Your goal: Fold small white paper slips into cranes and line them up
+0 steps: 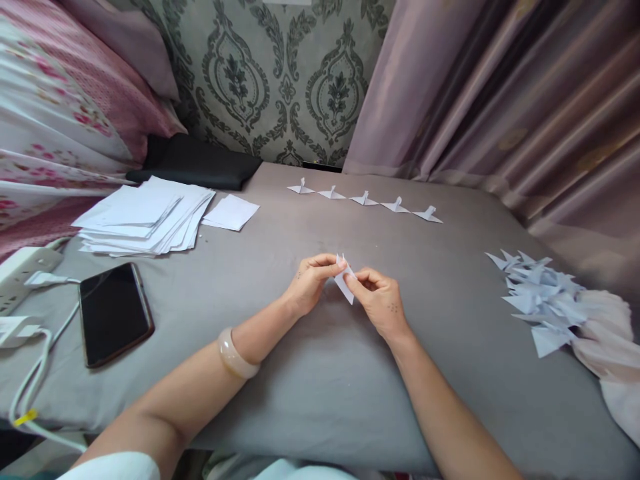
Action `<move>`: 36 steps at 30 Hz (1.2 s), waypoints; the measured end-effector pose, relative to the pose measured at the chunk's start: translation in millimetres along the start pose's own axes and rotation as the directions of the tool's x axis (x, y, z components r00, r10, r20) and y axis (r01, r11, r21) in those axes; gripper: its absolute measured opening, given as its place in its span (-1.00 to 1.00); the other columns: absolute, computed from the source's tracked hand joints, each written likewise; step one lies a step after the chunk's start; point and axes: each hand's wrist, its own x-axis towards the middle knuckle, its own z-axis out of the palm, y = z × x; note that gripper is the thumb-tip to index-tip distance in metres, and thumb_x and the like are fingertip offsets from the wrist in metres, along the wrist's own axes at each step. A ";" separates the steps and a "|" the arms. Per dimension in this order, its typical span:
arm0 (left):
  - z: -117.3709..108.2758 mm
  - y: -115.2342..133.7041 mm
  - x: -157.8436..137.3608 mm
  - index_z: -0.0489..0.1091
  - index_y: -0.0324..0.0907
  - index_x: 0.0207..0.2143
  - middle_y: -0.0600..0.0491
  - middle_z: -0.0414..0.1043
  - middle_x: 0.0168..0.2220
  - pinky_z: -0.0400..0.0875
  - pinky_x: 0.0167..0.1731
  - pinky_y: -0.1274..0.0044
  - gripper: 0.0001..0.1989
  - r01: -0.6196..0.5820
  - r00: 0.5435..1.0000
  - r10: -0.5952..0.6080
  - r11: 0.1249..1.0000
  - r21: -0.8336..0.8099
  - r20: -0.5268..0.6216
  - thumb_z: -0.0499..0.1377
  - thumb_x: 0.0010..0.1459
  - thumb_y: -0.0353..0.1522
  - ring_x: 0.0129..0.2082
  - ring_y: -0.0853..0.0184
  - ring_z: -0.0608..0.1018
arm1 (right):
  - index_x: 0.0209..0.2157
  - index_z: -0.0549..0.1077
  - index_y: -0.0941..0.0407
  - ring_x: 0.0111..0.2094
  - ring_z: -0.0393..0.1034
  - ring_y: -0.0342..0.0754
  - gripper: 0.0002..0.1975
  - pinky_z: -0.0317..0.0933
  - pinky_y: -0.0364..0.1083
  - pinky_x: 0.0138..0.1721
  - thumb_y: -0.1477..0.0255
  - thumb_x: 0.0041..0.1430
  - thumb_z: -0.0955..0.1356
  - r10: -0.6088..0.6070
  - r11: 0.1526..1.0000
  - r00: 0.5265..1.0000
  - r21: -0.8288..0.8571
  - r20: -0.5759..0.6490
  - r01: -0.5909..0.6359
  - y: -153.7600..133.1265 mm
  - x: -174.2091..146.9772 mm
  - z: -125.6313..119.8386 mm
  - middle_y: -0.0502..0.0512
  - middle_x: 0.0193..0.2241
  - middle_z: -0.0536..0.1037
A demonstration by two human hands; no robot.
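A small piece of folded white paper point(345, 288) is held up above the grey-covered table, pinched between both hands. My left hand point(316, 279) is closed on its upper left side with thumb and fingers. On the right side, my right hand point(376, 297) pinches the same paper, its thumb pressed on the front. The paper's tip points down and narrow points stick up at its top. Farther back, several folded paper cranes point(365, 199) stand in a slanting row. A heap of folded paper cranes point(543, 293) lies at the right.
A stack of white paper sheets point(145, 217) sits at the left, with a few smaller sheets point(233, 212) beside it. Nearer are a phone point(116, 315), a power strip point(20, 273) and white cables. A black folded cloth point(200, 162) lies at the back, by a curtain point(450, 87).
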 end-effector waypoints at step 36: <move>0.8 -5.0 -2.9 0.55 -0.24 -0.49 0.04 0.46 -0.54 0.27 -0.40 0.53 -0.82 0.168 0.980 -0.194 0.923 0.348 0.043 0.36 -0.16 -0.31 -0.50 0.40 0.44 | -0.52 0.59 0.09 -0.49 0.35 -0.11 -0.73 0.20 -0.10 -0.39 0.16 -0.06 0.45 0.199 0.951 0.975 0.259 -0.103 -0.167 5.5 10.1 -11.0 0.03 -0.56 0.54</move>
